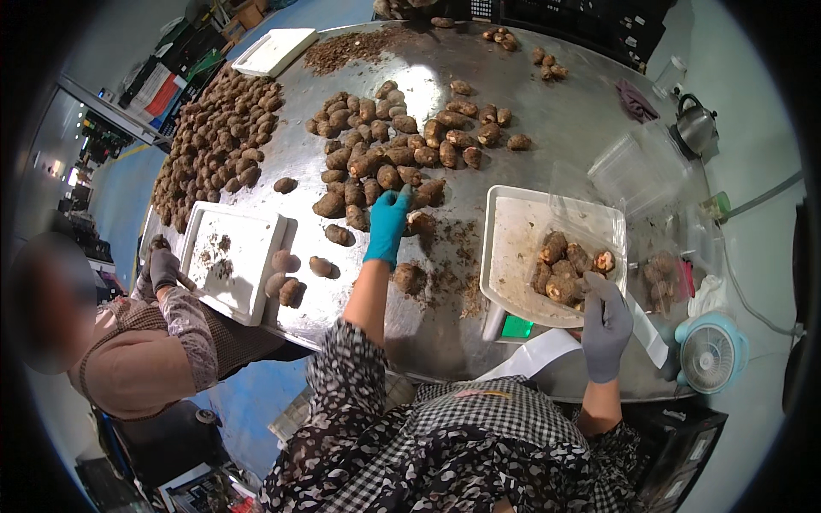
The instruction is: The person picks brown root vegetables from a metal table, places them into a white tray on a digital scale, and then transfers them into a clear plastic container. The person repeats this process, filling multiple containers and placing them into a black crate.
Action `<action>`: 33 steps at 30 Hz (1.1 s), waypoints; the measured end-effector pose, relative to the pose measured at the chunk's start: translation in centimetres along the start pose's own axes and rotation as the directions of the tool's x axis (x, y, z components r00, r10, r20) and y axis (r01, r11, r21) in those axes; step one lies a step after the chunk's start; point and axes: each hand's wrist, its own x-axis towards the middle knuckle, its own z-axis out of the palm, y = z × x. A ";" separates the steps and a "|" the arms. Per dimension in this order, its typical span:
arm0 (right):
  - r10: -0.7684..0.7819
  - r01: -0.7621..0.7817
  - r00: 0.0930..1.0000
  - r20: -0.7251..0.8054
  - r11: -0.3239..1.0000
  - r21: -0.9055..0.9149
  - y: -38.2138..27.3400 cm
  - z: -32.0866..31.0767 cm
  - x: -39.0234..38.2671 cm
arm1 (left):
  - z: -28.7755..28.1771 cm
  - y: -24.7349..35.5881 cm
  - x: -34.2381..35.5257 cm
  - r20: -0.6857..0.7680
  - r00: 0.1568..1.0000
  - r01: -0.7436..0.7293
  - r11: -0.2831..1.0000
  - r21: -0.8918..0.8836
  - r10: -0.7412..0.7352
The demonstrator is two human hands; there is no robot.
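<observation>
My left hand, in a teal glove, reaches into a loose pile of brown taro corms at the middle of the metal table. Its fingers are a little apart and touch the corms at the pile's near edge. On the right, my right hand wears a grey glove and bends over the near right rim of a white tray. Those fingers are drawn together beside several taro corms inside the tray; what they grip, if anything, is hidden. The tray rests on a scale with a green display.
A bigger taro heap covers the table's left side. A co-worker's gloved hand is by another white tray. Soil crumbs lie between the trays. At right are clear plastic containers, a kettle and a small fan.
</observation>
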 end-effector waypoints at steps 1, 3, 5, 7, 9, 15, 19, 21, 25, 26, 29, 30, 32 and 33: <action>0.020 -0.020 1.000 -0.013 1.000 0.024 0.6 0.0 -0.3 | 0.0 0.6 -1.7 0.039 0.996 0.088 0.978 -0.189 -0.082; 0.057 -0.054 0.998 -0.037 0.996 0.075 1.9 0.3 -0.8 | 2.1 1.1 -4.7 0.203 0.918 0.373 0.563 -0.738 -0.342; 0.066 -0.064 0.998 -0.018 0.993 0.096 1.3 0.5 -0.9 | 2.8 0.1 -6.8 0.661 0.738 0.657 0.362 -0.661 -0.133; 0.018 -0.018 1.000 0.002 0.999 0.035 1.0 0.2 -1.0 | 5.5 3.3 -10.4 0.591 0.788 0.571 0.568 -0.593 -0.175; -0.058 0.058 0.998 -0.032 0.998 0.002 1.7 -0.5 -1.1 | 7.3 4.5 -12.8 0.506 0.861 0.293 0.859 -0.420 -0.046; 0.155 -0.122 0.881 -0.447 0.987 0.102 5.7 -4.6 -2.5 | 14.0 10.6 -16.6 0.434 0.625 -0.683 0.724 -0.100 0.649; 0.413 -0.223 0.769 -0.487 0.888 0.401 6.6 -7.1 -3.1 | 16.8 9.6 -13.3 0.695 0.388 -0.922 0.265 0.284 0.605; 0.419 -0.274 0.758 -0.499 0.900 0.339 6.8 -8.4 -3.7 | 15.8 8.9 -12.2 0.505 0.328 -0.945 0.280 0.171 0.799; 0.449 -0.255 0.711 -0.541 0.882 0.397 10.1 -10.1 -6.0 | 9.3 3.5 -7.7 0.136 0.719 -0.691 0.723 0.027 0.682; 0.459 -0.266 0.690 -0.560 0.880 0.395 10.7 -10.2 -6.0 | 7.7 5.4 -9.7 0.112 0.822 -0.568 0.818 0.091 0.559; 0.259 -0.210 0.752 -0.606 0.966 0.153 11.3 -9.3 -5.1 | 4.7 2.5 -9.8 0.001 0.850 -0.526 0.850 -0.024 0.526; 0.252 -0.189 0.752 -0.609 0.968 0.167 11.4 -9.0 -4.7 | 4.1 2.8 -10.6 0.057 0.909 -0.400 0.901 -0.167 0.414; 0.233 -0.145 0.750 -0.619 0.971 0.190 11.4 -8.5 -3.3 | 2.7 1.3 -10.3 0.026 0.925 -0.368 0.913 -0.173 0.378; 0.215 -0.114 0.746 -0.630 0.974 0.198 11.7 -8.3 -2.5 | 2.4 1.7 -10.6 0.017 0.945 -0.319 0.931 -0.175 0.327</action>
